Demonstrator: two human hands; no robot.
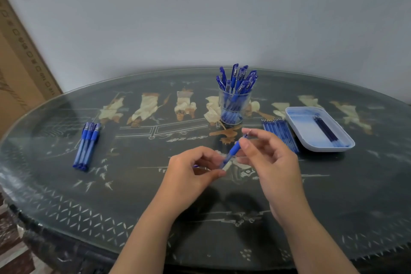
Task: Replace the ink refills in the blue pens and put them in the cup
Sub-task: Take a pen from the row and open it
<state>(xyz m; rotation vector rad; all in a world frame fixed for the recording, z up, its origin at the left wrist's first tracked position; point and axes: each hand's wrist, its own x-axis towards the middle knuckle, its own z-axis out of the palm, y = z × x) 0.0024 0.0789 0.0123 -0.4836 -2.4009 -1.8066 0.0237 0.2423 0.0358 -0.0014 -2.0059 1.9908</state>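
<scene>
I hold one blue pen (232, 151) slanted above the middle of the table. My left hand (193, 171) pinches its clear barrel at the lower end, and my right hand (266, 158) grips the blue grip section near the tip. A glass cup (234, 107) with several capped blue pens stands behind my hands. Three blue pens (87, 145) lie side by side at the left. A row of several blue refills (280, 134) lies right of my hands, beside a white tray (298, 125) that holds a few dark refills (325, 128).
The dark oval table (111, 196) has a glass top with painted figures and a curved near edge. A cardboard box (17, 69) leans against the wall at the far left. A grey wall rises right behind the table.
</scene>
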